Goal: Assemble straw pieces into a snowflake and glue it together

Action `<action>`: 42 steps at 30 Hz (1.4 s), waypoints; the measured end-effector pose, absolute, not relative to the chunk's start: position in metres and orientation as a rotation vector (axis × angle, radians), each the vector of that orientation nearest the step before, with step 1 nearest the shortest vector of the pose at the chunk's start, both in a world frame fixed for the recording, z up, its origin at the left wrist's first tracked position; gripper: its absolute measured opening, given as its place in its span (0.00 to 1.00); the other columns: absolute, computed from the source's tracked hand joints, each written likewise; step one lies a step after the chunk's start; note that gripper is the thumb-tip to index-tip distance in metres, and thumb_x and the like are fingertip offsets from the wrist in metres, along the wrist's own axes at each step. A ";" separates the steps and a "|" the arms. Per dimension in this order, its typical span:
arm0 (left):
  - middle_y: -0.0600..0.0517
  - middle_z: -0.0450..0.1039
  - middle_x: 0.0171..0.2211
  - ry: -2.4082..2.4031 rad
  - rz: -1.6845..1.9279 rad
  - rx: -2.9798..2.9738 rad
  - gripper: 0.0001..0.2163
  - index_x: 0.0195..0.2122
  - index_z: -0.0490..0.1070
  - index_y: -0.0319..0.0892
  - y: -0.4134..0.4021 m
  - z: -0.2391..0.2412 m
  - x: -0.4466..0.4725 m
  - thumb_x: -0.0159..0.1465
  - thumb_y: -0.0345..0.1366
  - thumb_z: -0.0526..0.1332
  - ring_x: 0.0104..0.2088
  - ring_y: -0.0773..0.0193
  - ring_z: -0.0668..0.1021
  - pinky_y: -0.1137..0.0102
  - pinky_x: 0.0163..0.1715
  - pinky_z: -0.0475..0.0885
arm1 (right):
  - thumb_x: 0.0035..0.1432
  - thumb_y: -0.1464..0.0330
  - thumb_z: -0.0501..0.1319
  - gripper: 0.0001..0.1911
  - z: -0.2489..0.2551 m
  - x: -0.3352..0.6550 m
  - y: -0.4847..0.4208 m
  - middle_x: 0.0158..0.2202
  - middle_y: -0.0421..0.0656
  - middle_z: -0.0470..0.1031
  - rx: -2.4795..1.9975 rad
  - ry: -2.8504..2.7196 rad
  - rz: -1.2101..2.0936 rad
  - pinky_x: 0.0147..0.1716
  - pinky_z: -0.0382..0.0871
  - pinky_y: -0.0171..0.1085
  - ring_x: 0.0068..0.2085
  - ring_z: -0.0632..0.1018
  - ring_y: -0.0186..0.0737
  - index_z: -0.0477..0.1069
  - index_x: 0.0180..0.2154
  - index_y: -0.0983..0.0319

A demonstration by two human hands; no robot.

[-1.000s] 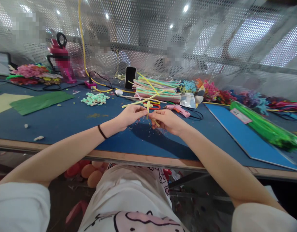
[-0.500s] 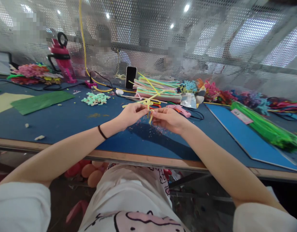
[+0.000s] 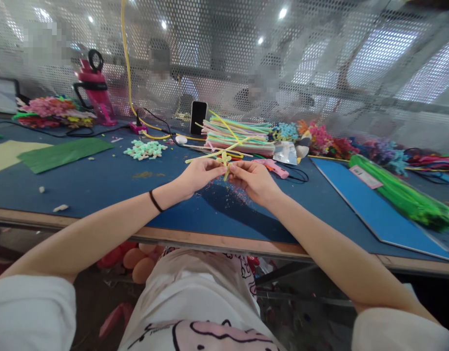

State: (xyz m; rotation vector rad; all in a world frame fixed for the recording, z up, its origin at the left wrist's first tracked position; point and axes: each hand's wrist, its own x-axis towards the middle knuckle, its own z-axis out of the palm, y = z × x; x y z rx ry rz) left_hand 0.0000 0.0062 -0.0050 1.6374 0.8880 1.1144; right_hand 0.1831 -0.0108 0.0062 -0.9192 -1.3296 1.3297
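Note:
A yellow pipe cleaner [image 3: 224,157], bent into small petal-like loops, is held upright over the table between my fingertips. My left hand [image 3: 200,176] pinches it from the left side, thumb and forefinger together. From the right, my right hand [image 3: 255,180] closes on the same piece, its fingers curled; a short end pokes out below. Just behind lie a bundle of pastel pipe cleaners [image 3: 242,134], with loose yellow ones across it, and a pink glue gun [image 3: 277,169] to the right. Scissors beneath the hands' far side show only orange handles.
Mint-green pieces [image 3: 146,149] lie in a pile at the left, near green sheets [image 3: 65,153]. A phone [image 3: 198,117] and a pink bottle [image 3: 96,92] stand at the back. On the right are a blue board [image 3: 356,204] and a bagged green bundle [image 3: 400,190].
My hands have come closer together around the yellow pipe cleaner. Its lower end, which stuck out longer before, now shows shorter, and the loops appear more upright.

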 end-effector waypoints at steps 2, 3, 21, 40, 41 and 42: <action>0.53 0.73 0.26 0.886 1.109 1.585 0.14 0.33 0.77 0.38 0.005 -0.005 0.001 0.56 0.46 0.69 0.26 0.70 0.69 0.71 0.29 0.63 | 0.40 0.57 0.79 0.22 0.006 0.185 -0.010 0.30 0.39 0.77 -0.898 -1.354 1.283 0.39 0.74 0.38 0.31 0.75 0.33 0.78 0.34 0.62; 0.53 0.73 0.26 0.885 1.104 1.557 0.15 0.33 0.77 0.38 0.004 -0.004 0.001 0.56 0.46 0.69 0.27 0.70 0.70 0.71 0.29 0.63 | 0.41 0.57 0.79 0.23 0.005 0.186 -0.009 0.32 0.40 0.78 -0.887 -1.383 1.240 0.40 0.75 0.39 0.31 0.76 0.34 0.78 0.36 0.61; 0.55 0.73 0.27 0.606 0.945 1.263 0.16 0.30 0.76 0.38 -0.004 0.004 0.001 0.48 0.41 0.77 0.29 0.73 0.73 0.72 0.34 0.67 | 0.59 0.53 0.68 0.13 0.023 0.211 -0.009 0.38 0.45 0.83 -0.752 -2.070 0.244 0.46 0.74 0.45 0.40 0.81 0.46 0.81 0.36 0.55; 0.53 0.79 0.29 0.568 0.990 1.246 0.14 0.30 0.79 0.39 -0.007 -0.002 0.003 0.48 0.42 0.78 0.30 0.70 0.76 0.71 0.37 0.72 | 0.70 0.69 0.56 0.10 0.024 0.222 -0.014 0.42 0.46 0.80 -0.539 -2.337 -0.574 0.47 0.75 0.44 0.44 0.79 0.43 0.75 0.48 0.57; 0.53 0.79 0.29 0.562 0.996 1.232 0.15 0.30 0.80 0.39 -0.007 -0.003 0.004 0.48 0.42 0.78 0.30 0.70 0.77 0.70 0.37 0.72 | 0.70 0.69 0.56 0.10 0.024 0.222 -0.016 0.42 0.46 0.80 -0.546 -2.340 -0.597 0.47 0.75 0.44 0.43 0.79 0.43 0.75 0.48 0.57; 0.53 0.79 0.29 0.558 1.010 1.225 0.15 0.30 0.80 0.39 -0.008 -0.004 0.005 0.48 0.42 0.78 0.31 0.70 0.77 0.70 0.38 0.73 | 0.70 0.68 0.56 0.10 0.024 0.222 -0.017 0.41 0.46 0.80 -0.560 -2.339 -0.614 0.46 0.75 0.44 0.43 0.79 0.44 0.75 0.48 0.57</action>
